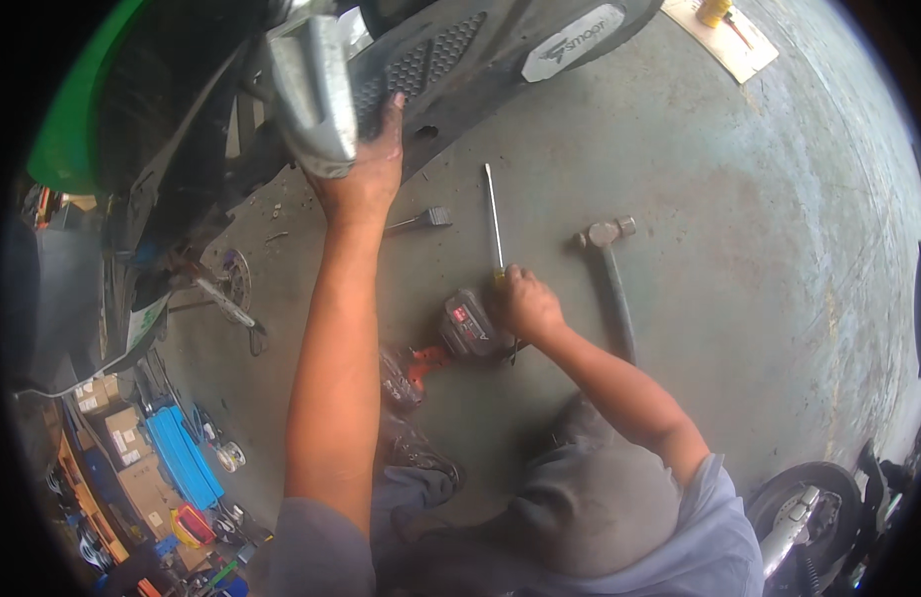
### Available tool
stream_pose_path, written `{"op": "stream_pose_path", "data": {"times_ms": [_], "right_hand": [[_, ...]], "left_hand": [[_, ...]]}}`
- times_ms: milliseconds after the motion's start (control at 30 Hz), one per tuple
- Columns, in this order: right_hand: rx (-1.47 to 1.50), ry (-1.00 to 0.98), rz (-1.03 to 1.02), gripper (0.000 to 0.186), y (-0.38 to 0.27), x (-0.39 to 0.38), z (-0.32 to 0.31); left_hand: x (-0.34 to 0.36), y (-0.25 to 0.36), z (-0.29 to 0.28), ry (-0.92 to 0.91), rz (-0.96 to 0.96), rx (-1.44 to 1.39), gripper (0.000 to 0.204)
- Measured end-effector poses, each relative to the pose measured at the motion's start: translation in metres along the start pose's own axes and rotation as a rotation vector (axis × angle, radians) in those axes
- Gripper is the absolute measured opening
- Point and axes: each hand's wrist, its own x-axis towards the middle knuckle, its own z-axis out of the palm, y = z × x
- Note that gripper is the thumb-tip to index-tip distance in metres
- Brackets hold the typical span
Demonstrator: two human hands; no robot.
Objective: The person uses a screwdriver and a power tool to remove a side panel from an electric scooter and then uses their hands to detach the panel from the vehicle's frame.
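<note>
My left hand (pixel 366 174) grips a silver metal part (pixel 321 85) at the scooter's dark floorboard (pixel 460 70), its thumb extended beside the part and the other fingers mostly hidden. In my right hand (pixel 528 303) is a long screwdriver (pixel 492 209) by its yellow handle, blade pointing forward. Just below that hand a red-and-black cordless drill (pixel 420 368) with its battery lies on the floor. A hammer (pixel 610 239) lies to the right, and a flat-ended metal tool (pixel 430 217) is between my hands.
Green bodywork (pixel 72 129) curves at upper left, with a brake disc (pixel 239 279) below. Cardboard boxes (pixel 132 453), a blue case (pixel 182 453) and assorted tools crowd the lower left. A board with a yellow container (pixel 739 55) is at upper right; a wheel (pixel 794 493) sits lower right.
</note>
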Motion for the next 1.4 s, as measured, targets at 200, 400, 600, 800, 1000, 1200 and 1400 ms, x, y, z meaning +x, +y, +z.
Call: {"op": "stream_pose_path", "data": {"times_ms": [200,400,600,800,1000,1200,1400], "right_hand": [[0.531,-0.064,0.271,0.053,-0.005,-0.005,-0.016],[0.819,0.312,0.101,0.032,0.022,-0.091,-0.062],[0.953,0.422,0.04,0.035,0.004,-0.104,-0.087],[1.115,0.343,0.051,0.039,-0.01,-0.094,-0.101],[1.499,0.076,0.064,0.044,-0.012,-0.093,-0.105],[1.743,-0.146,0.078,0.051,-0.02,-0.103,-0.131],[1.375,0.203,0.125,0.033,-0.031,-0.091,-0.121]], "left_hand": [[0.013,0.041,0.004,-0.132,0.107,-0.064,0.08],[0.04,0.053,0.028,-0.377,0.223,0.205,0.111],[0.036,0.064,0.036,-0.394,0.18,0.257,0.115],[0.045,0.073,0.032,-0.555,0.005,0.378,0.124],[0.042,0.066,0.037,-0.499,0.028,0.336,0.123],[0.044,0.059,0.043,-0.44,0.013,0.252,0.121],[0.04,0.041,0.053,-0.36,0.101,0.348,0.122]]}}
